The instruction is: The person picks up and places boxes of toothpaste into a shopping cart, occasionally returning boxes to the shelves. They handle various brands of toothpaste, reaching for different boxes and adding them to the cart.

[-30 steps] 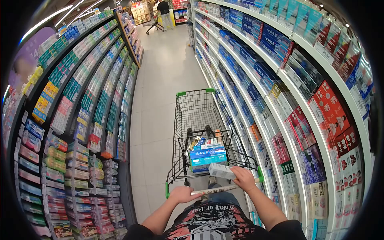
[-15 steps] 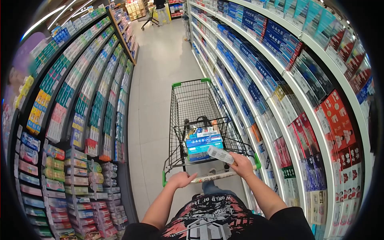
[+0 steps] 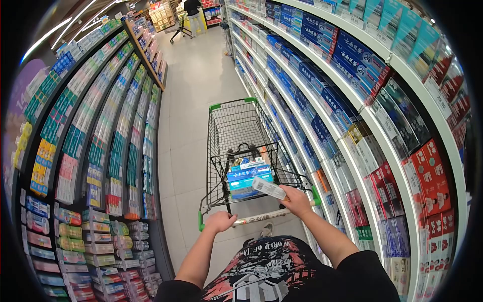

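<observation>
The black wire shopping cart (image 3: 221, 132) with green corners stands in front of me. My left hand (image 3: 221, 221) is closed round the left part of its pale handle (image 3: 257, 219). In my right hand (image 3: 296, 202) is a slim, pale, see-through package (image 3: 268, 188) with a barcode, pinched above the handle's right part. I cannot make out what is inside it. Beyond the package, in the cart's near section, lie blue and teal toothpaste boxes (image 3: 249, 174) with some smaller packs behind them.
Toothpaste shelves (image 3: 322, 100) with lit white edges run close along the cart's right side. Dark shelves (image 3: 108, 146) of boxes and hanging packs line the left. A tiled floor (image 3: 188, 100) runs between them. Far ahead stands a person (image 3: 193, 10) near another cart (image 3: 181, 31).
My view has shifted forward along the aisle, and a shoe now shows below the handle. Both hands keep their places, the left on the handle, the right holding the package.
</observation>
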`<action>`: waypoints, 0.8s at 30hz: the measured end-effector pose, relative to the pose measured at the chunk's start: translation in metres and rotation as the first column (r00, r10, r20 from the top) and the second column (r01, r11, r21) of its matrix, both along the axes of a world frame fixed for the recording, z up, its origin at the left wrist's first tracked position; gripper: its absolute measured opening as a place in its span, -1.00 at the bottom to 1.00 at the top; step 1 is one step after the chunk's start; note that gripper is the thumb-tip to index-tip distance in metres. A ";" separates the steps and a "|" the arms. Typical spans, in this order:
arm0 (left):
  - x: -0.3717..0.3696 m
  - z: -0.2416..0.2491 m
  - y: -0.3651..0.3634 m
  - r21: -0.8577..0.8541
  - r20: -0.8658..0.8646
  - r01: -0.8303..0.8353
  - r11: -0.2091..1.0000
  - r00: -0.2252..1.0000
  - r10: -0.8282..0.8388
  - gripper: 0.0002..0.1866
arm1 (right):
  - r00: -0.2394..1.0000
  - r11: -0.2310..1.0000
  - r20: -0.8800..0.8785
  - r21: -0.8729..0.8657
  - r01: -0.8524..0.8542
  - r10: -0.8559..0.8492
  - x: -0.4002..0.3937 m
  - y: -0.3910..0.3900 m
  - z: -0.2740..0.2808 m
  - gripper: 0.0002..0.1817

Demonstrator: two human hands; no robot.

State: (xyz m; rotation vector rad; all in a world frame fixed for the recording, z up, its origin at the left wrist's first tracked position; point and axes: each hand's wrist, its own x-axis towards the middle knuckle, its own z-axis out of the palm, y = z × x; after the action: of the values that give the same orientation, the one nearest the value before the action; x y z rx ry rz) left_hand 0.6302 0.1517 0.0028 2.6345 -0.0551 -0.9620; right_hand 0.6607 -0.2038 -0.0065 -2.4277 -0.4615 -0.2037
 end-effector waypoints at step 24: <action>0.105 0.005 -0.004 -0.002 -0.015 -0.086 0.996 0.996 0.086 -0.27 | 0.779 0.839 0.525 -0.203 0.504 -0.341 0.018 -0.141 0.144 -0.37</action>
State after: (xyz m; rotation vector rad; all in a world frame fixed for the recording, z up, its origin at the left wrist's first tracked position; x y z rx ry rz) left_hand 0.7357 0.1474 0.0076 2.6037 0.0604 -0.9519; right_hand 0.6788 -0.3450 0.1379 -2.7892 -0.1314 -1.0143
